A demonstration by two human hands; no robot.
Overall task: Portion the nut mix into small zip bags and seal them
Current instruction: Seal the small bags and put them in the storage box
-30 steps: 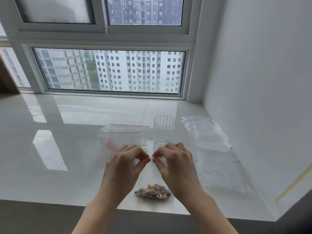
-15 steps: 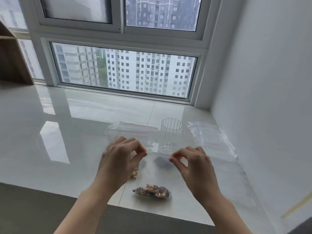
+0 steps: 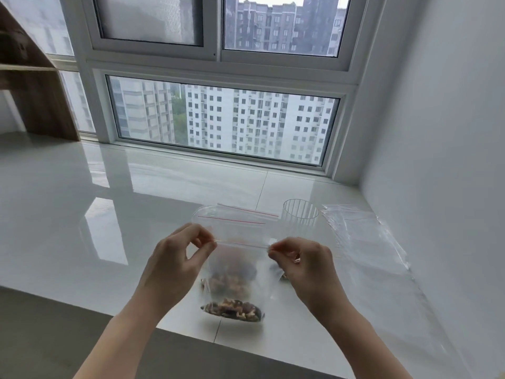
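A small clear zip bag [image 3: 240, 265] with a red zip line hangs above the white counter [image 3: 82, 214], nut mix [image 3: 232, 310] gathered at its bottom. My left hand [image 3: 175, 266] pinches the bag's top left corner. My right hand [image 3: 303, 266] pinches the top right corner, so the zip edge is stretched between them. Behind the bag lie empty zip bags [image 3: 235, 217] with red lines. A ribbed clear cup [image 3: 300, 217] stands upright just right of them. Some loose nuts [image 3: 284, 276] show on the counter by my right hand.
A large crumpled clear plastic bag [image 3: 366, 242] lies along the white wall [image 3: 451, 160] on the right. A window [image 3: 224, 121] runs behind the counter. A wooden shelf unit [image 3: 30, 86] stands at the far left. The counter's front edge is close below my forearms.
My hands have moved apart along the bag's top edge, from pinching together at its middle to holding its two corners. The bag now hangs spread wide.
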